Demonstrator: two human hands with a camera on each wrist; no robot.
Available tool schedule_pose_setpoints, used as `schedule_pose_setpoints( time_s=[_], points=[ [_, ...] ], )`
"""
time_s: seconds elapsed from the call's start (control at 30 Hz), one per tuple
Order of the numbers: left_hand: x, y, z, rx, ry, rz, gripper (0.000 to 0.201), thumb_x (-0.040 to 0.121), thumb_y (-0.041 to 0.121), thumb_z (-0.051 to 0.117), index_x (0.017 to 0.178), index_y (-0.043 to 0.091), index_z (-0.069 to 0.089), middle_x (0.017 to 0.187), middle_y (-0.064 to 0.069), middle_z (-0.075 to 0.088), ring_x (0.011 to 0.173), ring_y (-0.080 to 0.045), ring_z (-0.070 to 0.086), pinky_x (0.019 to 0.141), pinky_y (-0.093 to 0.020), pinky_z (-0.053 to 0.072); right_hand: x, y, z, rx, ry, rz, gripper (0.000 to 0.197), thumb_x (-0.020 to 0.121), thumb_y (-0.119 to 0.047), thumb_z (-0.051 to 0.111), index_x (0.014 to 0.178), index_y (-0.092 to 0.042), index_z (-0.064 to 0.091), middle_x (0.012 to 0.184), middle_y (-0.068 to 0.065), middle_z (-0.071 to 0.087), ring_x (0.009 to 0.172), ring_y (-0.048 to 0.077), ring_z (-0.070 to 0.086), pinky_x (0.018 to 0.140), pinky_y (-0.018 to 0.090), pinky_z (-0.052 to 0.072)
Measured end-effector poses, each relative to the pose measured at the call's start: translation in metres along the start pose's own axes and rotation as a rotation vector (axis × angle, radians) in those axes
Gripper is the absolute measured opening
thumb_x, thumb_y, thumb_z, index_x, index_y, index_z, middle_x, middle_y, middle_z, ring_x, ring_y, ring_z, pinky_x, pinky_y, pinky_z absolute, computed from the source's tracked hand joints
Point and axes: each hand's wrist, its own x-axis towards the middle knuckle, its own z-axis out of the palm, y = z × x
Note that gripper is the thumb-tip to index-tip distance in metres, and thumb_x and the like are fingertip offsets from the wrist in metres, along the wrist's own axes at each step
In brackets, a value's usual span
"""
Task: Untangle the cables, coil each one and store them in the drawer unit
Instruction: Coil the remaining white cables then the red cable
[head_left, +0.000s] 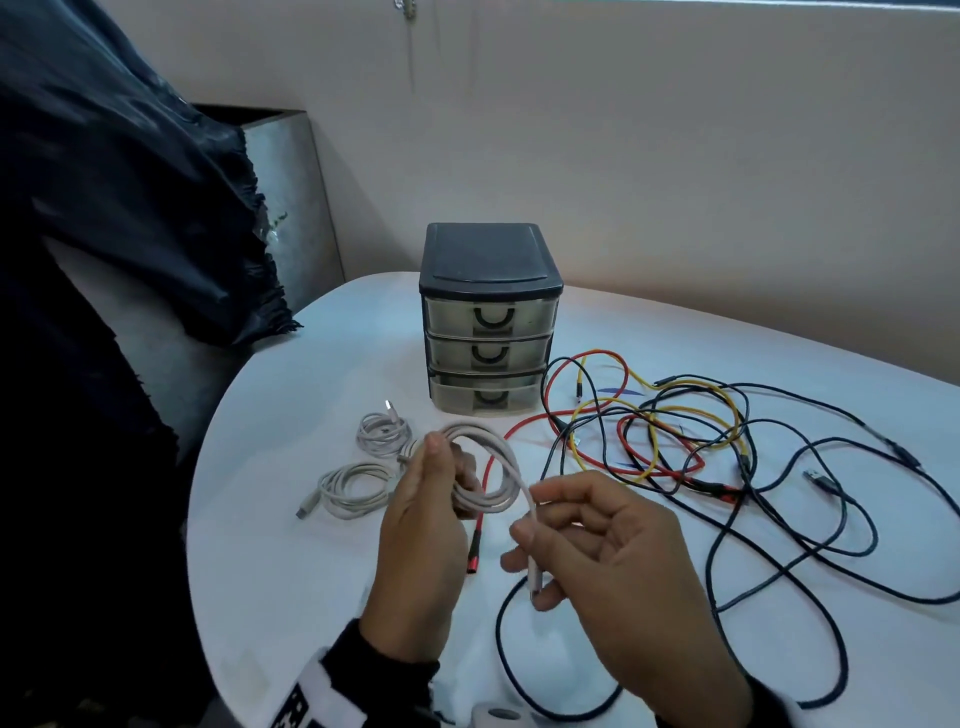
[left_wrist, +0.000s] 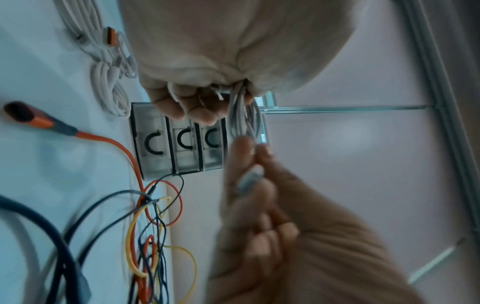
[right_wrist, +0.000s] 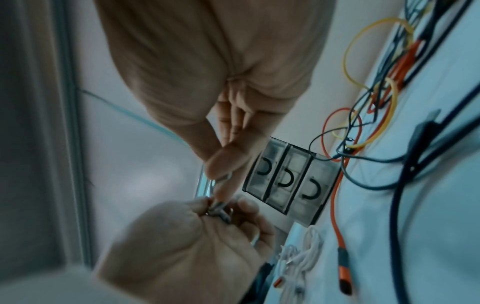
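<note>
Two white coils (head_left: 363, 462) done on table; left hand (head_left: 423, 525) grips third white coil (head_left: 485, 467), right hand (head_left: 602, 551) pinches its tail; coloured tangle (head_left: 665, 431) untouched, drawer unit (head_left: 488, 317) closed

Head view: high, looking forward and down over the white table (head_left: 311, 571), drawer unit (head_left: 490, 317) mid-distance. Left wrist view: rolled sideways, close behind the fingers. Right wrist view: likewise rolled, close. All three share the drawer unit's front and the tangled cables (head_left: 675, 441).

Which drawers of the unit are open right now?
None. All three drawers of the drawer unit sit flush with its frame, handles aligned, in the head view.
</note>
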Motion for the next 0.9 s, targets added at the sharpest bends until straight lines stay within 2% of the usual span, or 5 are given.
schedule_pose_setpoints(
  time_s=[0.2, 0.33, 0.47, 0.6, 0.9],
  points=[
    [-0.006, 0.007, -0.018, 0.046, -0.122, -0.052, 0.037, 0.103, 0.032, 0.045, 0.078, 0.018, 0.069, 0.082, -0.001, 0.071, 0.080, -0.018, 0.058, 0.078, -0.036, 0.042, 0.004, 0.002, 0.013, 0.144, 0.040, 0.088, 0.009, 0.084, -0.007, 0.071, 0.081, -0.001, 0.065, 0.070, 0.014, 0.072, 0.072, 0.026, 0.075, 0.051, 0.027, 0.055],
    [-0.005, 0.010, -0.032, 0.136, -0.217, -0.151, 0.034, 0.102, 0.020, 0.046, 0.093, 0.028, 0.078, 0.091, 0.002, 0.075, 0.088, -0.016, 0.063, 0.082, -0.034, 0.048, 0.009, 0.002, 0.015, 0.192, 0.129, 0.012, 0.017, 0.079, -0.014, 0.071, 0.078, 0.000, 0.063, 0.066, 0.017, 0.068, 0.053, 0.017, 0.060, 0.044, 0.024, 0.047],
    [-0.001, 0.015, -0.031, -0.238, -0.129, -0.250, 0.029, 0.096, 0.018, 0.050, 0.117, 0.010, 0.068, 0.110, -0.011, 0.073, 0.101, -0.026, 0.067, 0.096, -0.041, 0.051, 0.013, 0.009, 0.015, 0.071, 0.077, -0.047, 0.015, 0.083, -0.008, 0.071, 0.077, 0.002, 0.062, 0.060, 0.021, 0.065, 0.047, 0.021, 0.052, 0.042, 0.025, 0.043],
    [0.008, 0.012, -0.029, -0.502, -0.023, -0.287, 0.028, 0.095, 0.013, 0.048, 0.104, 0.000, 0.071, 0.081, -0.013, 0.062, 0.066, -0.016, 0.060, 0.061, -0.024, 0.057, 0.014, 0.016, 0.018, 0.043, 0.039, -0.059, 0.013, 0.082, -0.005, 0.071, 0.077, 0.003, 0.063, 0.056, 0.023, 0.063, 0.047, 0.023, 0.057, 0.039, 0.026, 0.042],
    [0.007, 0.010, -0.028, -0.496, -0.150, -0.317, 0.036, 0.090, 0.023, 0.055, 0.112, -0.001, 0.069, 0.064, -0.004, 0.044, 0.056, -0.012, 0.044, 0.060, -0.023, 0.045, 0.014, 0.022, 0.009, 0.060, 0.008, 0.000, 0.018, 0.084, -0.011, 0.071, 0.070, -0.008, 0.061, 0.049, 0.010, 0.056, 0.051, 0.028, 0.052, 0.041, 0.027, 0.035]
  ],
)
